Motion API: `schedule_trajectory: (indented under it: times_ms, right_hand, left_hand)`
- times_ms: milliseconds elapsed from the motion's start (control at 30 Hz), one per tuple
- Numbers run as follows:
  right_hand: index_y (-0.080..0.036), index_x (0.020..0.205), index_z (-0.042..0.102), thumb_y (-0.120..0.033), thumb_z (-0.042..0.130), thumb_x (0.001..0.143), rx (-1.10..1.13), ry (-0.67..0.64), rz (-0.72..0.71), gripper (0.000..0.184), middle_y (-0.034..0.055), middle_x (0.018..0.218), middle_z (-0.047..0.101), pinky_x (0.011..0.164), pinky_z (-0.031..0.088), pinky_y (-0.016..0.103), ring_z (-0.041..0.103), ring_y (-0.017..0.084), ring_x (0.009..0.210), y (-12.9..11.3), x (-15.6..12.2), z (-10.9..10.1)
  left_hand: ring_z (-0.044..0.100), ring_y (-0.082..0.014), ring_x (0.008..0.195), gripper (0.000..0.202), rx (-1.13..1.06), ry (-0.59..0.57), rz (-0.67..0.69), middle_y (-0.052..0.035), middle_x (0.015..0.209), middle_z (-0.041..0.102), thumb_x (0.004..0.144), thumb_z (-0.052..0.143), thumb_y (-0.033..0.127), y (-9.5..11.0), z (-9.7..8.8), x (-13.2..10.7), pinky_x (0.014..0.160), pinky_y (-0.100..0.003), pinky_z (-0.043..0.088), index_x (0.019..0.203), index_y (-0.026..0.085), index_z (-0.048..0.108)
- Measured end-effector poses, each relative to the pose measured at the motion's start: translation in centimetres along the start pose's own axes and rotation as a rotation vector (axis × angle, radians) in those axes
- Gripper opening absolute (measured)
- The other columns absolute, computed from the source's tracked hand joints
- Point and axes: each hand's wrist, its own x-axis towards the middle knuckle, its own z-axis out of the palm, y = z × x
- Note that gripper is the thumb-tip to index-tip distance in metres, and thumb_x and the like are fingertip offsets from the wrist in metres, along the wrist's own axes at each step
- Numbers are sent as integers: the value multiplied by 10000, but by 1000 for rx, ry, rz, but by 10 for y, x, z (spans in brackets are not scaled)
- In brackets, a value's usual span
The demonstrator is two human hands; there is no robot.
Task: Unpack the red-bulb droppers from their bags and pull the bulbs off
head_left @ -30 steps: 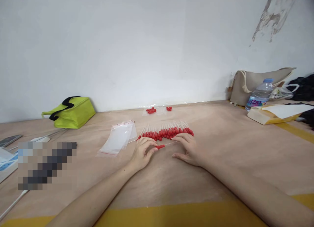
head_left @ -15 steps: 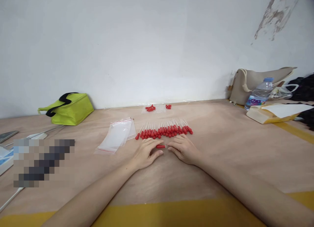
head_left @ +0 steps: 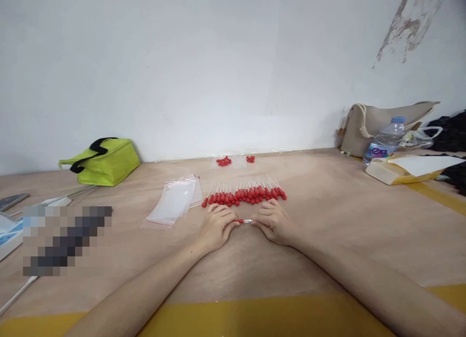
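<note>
Between my two hands a dropper with a red rubber bulb and a clear tube [head_left: 248,221] lies level, just above or on the table. The fingers of my left hand [head_left: 218,226] are closed round the red bulb, covering most of it. My right hand [head_left: 273,223] pinches the clear tube, whose far end is hidden in the fingers. Right beyond my fingertips lies a row of similar droppers [head_left: 251,195], red bulbs towards me and clear tubes pointing to the wall.
Clear zip bags [head_left: 173,201] lie left of the row. Behind it, loose red bulbs [head_left: 224,161] rest on a clear plastic bag [head_left: 238,163]. A lime-green bag [head_left: 109,162] stands at left; a water bottle [head_left: 386,140], a beige bag [head_left: 358,130] and an opened packet [head_left: 393,172] at right.
My left fingers have closed round the red bulb, which was more exposed before. More of the clear tube now shows between the hands. My right hand stays almost in place.
</note>
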Motion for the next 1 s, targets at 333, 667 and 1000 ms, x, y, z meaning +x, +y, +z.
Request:
schedule_trajectory:
  times_ms: [333,667,1000]
  right_hand:
    - [-257,940,659,-342,483,857,17,135,193,212,13,778,673,711,336,299,569,133,708,24,-13,4]
    - [-191,909,622,-187,433,852,37,89,179,198,39,786,653,688,329,291,556,141,710,3,1,6]
    - [-164,1004,596,-442,558,771,139,-116,104,365,65,819,561,743,361,323,483,178,791,-3,5,6]
  left_hand:
    - [538,-154,810,220,-110,131,-131,-45,864,552,862,442,297,-21,-4,-13,717,-284,452,922,210,635]
    - [516,-119,668,142,-112,157,-276,-10,806,548,808,491,235,-23,-8,-16,592,-241,438,941,189,511]
    - [488,-95,590,147,-118,84,-218,14,720,534,758,601,322,-23,-6,-11,548,-215,410,799,185,567]
